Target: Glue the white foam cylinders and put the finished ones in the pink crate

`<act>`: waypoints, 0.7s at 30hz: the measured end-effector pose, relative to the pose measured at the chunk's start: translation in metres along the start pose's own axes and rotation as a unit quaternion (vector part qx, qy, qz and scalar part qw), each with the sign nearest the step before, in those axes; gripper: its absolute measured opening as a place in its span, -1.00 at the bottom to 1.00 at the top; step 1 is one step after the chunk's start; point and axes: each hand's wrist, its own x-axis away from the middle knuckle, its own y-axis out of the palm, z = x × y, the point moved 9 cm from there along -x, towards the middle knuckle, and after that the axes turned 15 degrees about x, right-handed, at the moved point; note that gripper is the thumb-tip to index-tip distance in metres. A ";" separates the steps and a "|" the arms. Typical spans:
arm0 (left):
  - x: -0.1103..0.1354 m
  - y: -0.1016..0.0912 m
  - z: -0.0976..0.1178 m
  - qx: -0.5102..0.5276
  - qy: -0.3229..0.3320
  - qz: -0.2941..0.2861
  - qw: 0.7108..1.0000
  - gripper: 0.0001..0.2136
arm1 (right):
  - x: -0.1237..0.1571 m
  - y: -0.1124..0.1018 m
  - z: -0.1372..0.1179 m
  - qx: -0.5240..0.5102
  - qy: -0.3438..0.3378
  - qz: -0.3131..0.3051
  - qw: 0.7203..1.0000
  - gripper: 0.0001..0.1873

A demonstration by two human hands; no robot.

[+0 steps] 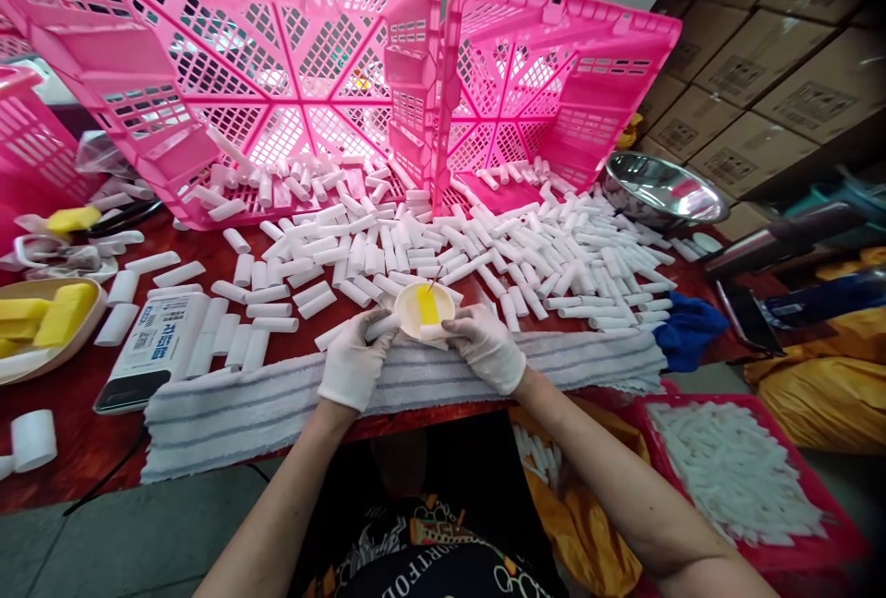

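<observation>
Both of my hands wear white gloves and meet at the striped towel [277, 409] along the table's front edge. My left hand [356, 360] is closed around a white plastic tube [382, 328], its end by the rim of a small cream dish [408, 323]. A yellow block [427, 304] lies in the dish, with a thin dark stick-like piece beside it. My right hand [486, 347] grips the dish's right rim between thumb and fingers. Many white tubes [360, 252] lie loose on the red table [76, 469] beyond my hands.
Two pink baskets [267, 100] lie tipped toward me behind the tubes. A metal bowl [664, 187] stands back right. To the left are a white device [152, 335] and a tray [97, 316] with yellow blocks. A pink crate [831, 533] of white pieces sits lower right, below stacked cartons [754, 63].
</observation>
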 end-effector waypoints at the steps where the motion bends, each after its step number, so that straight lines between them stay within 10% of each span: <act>1: 0.000 -0.001 0.001 0.003 0.000 0.005 1.000 -0.64 | 0.002 -0.005 -0.003 -0.008 -0.003 0.010 1.000 -0.78; 10: 0.016 0.019 0.031 0.147 -0.038 -0.059 0.987 -0.66 | 0.020 -0.007 -0.001 -0.333 0.219 -0.049 0.916 -0.53; 21: 0.043 0.046 0.066 0.127 -0.075 -0.183 0.972 -0.68 | 0.038 -0.022 -0.001 -0.312 0.304 -0.078 0.897 -0.51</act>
